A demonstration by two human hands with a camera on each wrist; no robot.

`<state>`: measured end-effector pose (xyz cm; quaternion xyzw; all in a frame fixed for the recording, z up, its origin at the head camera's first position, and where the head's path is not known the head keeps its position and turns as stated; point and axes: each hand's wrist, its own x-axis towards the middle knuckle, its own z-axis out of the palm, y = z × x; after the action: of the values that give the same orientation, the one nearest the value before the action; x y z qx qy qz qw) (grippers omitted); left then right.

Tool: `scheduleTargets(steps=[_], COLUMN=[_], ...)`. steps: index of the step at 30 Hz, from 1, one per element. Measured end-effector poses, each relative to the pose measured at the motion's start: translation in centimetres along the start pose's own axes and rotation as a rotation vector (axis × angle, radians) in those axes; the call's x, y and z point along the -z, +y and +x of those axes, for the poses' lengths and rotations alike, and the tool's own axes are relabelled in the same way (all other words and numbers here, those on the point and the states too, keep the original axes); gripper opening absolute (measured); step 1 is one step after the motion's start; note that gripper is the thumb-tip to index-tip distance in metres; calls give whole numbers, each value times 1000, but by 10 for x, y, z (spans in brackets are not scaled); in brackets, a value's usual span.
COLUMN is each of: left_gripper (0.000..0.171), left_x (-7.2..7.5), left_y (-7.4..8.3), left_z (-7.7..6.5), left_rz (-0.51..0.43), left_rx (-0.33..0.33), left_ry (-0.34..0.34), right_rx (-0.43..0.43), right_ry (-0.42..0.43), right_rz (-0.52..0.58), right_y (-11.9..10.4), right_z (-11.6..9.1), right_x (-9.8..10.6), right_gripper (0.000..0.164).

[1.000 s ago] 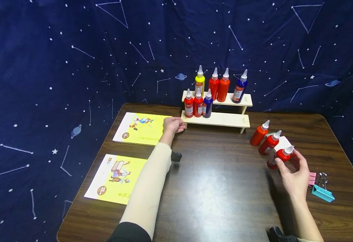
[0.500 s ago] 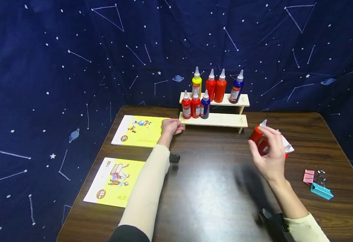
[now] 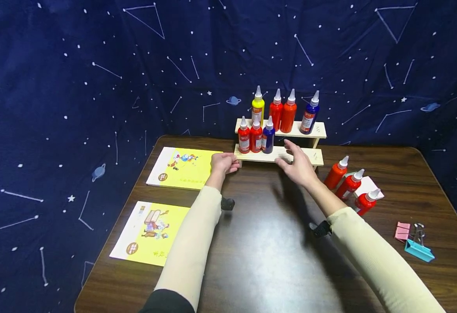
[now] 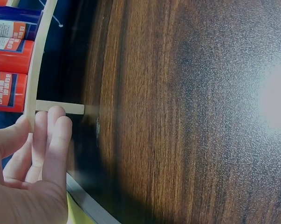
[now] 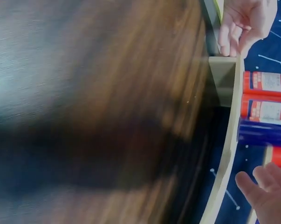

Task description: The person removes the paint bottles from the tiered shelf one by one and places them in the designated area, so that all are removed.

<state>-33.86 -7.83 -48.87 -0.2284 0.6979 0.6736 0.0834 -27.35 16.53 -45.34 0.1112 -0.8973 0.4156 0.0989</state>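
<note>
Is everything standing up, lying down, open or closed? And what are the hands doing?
Left hand: pinches the wooden rack's left end
Right hand: open, holding nothing
Wooden rack: standing
Yellow bottle: upright
Dark blue bottles: upright
Red bottles on rack: upright
Red bottles on table: upright
Far book: closed, flat
Near book: closed, flat
Pink clip: lying, jaws unclear
Teal clip: lying, jaws unclear
White block: partly hidden

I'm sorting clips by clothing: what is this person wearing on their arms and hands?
The left hand and right hand are ungloved. The left sleeve is cream with black farther up the arm; the right sleeve is cream too. A small black device shows near each wrist.
</note>
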Motion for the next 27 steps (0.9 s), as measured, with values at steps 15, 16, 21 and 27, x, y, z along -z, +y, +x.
scheduleTargets(steps=[15, 16, 21, 27], left_gripper=[25, 25, 25, 25], left_x=[2, 2, 2, 2], left_y=[1, 1, 2, 1], left_z=[-3, -4, -4, -4], left_rz=[-15, -18, -27, -27], left_rx=[-12, -14, -8, -8], left_ry=[-6, -9, -13, -21], right_rx=[-148, -155, -196, -238], right_ry=[-59, -47, 0, 73], right_rz=[170, 173, 155, 142], right_y=[-26, -26, -27, -28], right_z=[44, 45, 49, 50], right_x=[-20, -20, -20, -20], right_gripper=[80, 79, 69, 48])
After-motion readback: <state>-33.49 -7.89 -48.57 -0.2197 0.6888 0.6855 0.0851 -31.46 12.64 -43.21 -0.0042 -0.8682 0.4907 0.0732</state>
